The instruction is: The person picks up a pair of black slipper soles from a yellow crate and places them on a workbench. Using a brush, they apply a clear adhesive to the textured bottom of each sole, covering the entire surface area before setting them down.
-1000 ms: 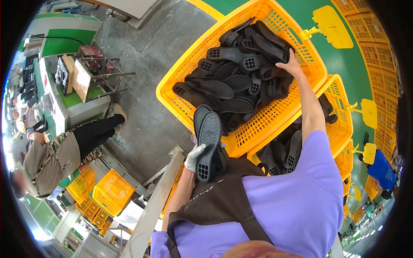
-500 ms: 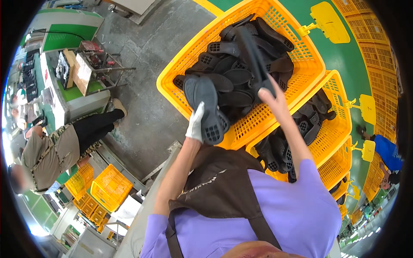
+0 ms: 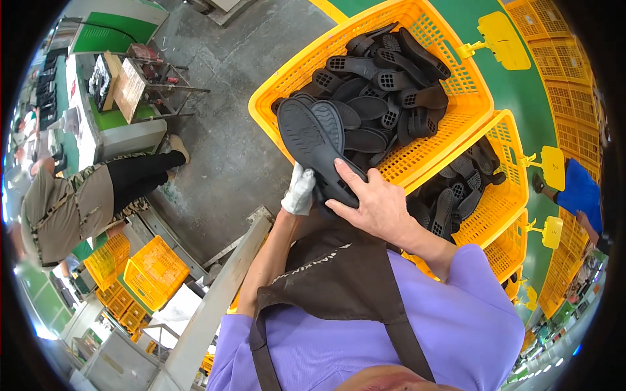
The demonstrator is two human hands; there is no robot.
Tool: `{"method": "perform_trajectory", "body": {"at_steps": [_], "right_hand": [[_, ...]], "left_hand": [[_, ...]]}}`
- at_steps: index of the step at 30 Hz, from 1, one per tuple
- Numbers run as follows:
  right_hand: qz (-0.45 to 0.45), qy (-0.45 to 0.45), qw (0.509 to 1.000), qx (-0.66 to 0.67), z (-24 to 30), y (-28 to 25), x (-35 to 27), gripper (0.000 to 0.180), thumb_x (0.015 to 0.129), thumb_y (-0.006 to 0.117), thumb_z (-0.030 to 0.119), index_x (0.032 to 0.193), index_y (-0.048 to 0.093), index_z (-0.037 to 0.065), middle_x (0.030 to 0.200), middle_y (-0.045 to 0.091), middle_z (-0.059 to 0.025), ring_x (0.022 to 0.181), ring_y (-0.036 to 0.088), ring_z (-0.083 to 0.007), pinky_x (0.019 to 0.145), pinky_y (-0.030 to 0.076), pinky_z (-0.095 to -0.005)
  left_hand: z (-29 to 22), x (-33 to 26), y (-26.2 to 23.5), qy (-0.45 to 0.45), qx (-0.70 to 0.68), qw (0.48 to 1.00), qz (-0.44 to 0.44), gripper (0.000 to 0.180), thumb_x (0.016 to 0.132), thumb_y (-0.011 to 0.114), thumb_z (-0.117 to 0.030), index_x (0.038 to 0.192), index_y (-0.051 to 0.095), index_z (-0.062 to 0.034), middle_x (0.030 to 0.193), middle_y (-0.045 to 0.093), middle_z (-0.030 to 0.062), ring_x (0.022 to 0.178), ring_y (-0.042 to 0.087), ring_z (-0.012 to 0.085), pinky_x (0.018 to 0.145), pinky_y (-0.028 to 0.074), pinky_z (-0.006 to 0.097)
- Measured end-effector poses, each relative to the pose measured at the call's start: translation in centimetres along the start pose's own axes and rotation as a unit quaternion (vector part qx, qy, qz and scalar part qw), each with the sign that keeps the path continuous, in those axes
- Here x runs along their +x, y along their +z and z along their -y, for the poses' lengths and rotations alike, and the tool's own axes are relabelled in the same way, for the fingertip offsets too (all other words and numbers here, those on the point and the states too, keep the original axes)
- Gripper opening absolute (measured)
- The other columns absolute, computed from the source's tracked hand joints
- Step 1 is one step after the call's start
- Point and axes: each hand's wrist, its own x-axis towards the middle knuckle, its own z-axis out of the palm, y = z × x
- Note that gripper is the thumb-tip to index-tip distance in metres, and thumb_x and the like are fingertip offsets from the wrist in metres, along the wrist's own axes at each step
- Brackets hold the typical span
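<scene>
While the head view looked down past a purple sleeve and a brown apron (image 3: 339, 274), both hands met on a small stack of black shoe soles (image 3: 313, 140) held at the near rim of a large yellow crate (image 3: 456, 85). The left hand (image 3: 298, 190), in a white glove, was closed under the stack's lower end, its fingers wrapped round the edge. The right hand (image 3: 375, 203) was bare and lay over the same end from the other side, thumb (image 3: 349, 177) pressed flat on the top sole and the remaining fingers curled beneath, so both held the stack firmly. The soles pointed up and away, their far ends overlapping the crate's heap of loose black soles (image 3: 385, 85). A second yellow crate (image 3: 502, 189), just beside and lower, held more soles. On the grey concrete floor (image 3: 222, 130) to the left, another person (image 3: 72, 202) in dark trousers bent near a green workbench (image 3: 111, 120).
</scene>
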Motion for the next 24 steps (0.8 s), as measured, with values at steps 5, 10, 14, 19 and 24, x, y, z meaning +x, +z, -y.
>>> {"method": "perform_trajectory", "body": {"at_steps": [5, 10, 14, 19, 24], "right_hand": [[0.001, -0.023, 0.999, 0.034, -0.4, 1.0, 0.2, 0.065, 0.073, 0.066, 0.049, 0.125, 0.055, 0.013, 0.06, 0.054, -0.0163, 0.049, 0.058, -0.0312, 0.046, 0.047, -0.0413], [0.073, -0.043, 0.966, 0.245, 0.9, 0.6, -0.6, 0.056, 0.077, 0.062, 0.042, 0.122, 0.055, 0.009, 0.06, 0.059, -0.0222, 0.059, 0.061, -0.0373, 0.053, 0.049, -0.0408], [0.188, 0.134, 0.757, 0.612, -1.9, -0.2, -0.7, 0.053, 0.085, 0.059, 0.025, 0.13, 0.047, 0.0, 0.089, 0.061, -0.0024, 0.063, 0.055, -0.0147, 0.058, 0.048, -0.0338], [-0.053, -0.029, 0.969, 0.238, -1.4, -1.7, -0.2, 0.06, 0.077, 0.068, 0.03, 0.131, 0.049, 0.011, 0.088, 0.052, -0.0111, 0.07, 0.057, -0.0223, 0.059, 0.048, -0.0355], [0.046, -0.073, 0.994, 0.067, 1.2, 0.1, -1.3, 0.072, 0.071, 0.071, 0.047, 0.133, 0.046, 0.02, 0.079, 0.046, -0.0119, 0.063, 0.057, -0.0288, 0.054, 0.048, -0.0388]], "left_hand": [[-0.9, -0.6, 0.5, -0.021, -0.025, 0.999, 0.002, 0.066, 0.078, 0.069, -0.023, 0.132, 0.037, -0.004, 0.12, 0.053, 0.0087, 0.108, 0.055, 0.0195, 0.092, 0.048, 0.035], [3.8, -4.0, -3.8, -0.129, -0.137, 0.981, -0.051, 0.042, 0.082, 0.063, -0.022, 0.118, 0.052, -0.0037, 0.106, 0.061, 0.0086, 0.094, 0.061, 0.0191, 0.083, 0.052, 0.034], [1.6, -3.9, -1.7, -0.177, -0.222, 0.954, -0.097, 0.029, 0.081, 0.06, -0.016, 0.107, 0.06, -0.003, 0.101, 0.064, 0.0108, 0.092, 0.063, 0.0205, 0.081, 0.052, 0.035], [-0.4, -2.6, 1.6, -0.092, -0.142, 0.983, -0.078, 0.067, 0.085, 0.049, -0.058, 0.131, 0.046, -0.0101, 0.127, 0.054, 0.0093, 0.111, 0.055, 0.025, 0.096, 0.044, 0.039], [0.7, -2.2, 0.7, 0.007, -0.113, 0.991, -0.07, 0.105, 0.068, 0.033, -0.085, 0.145, 0.024, -0.0136, 0.145, 0.034, 0.0057, 0.129, 0.036, 0.0276, 0.109, 0.028, 0.043]]}}
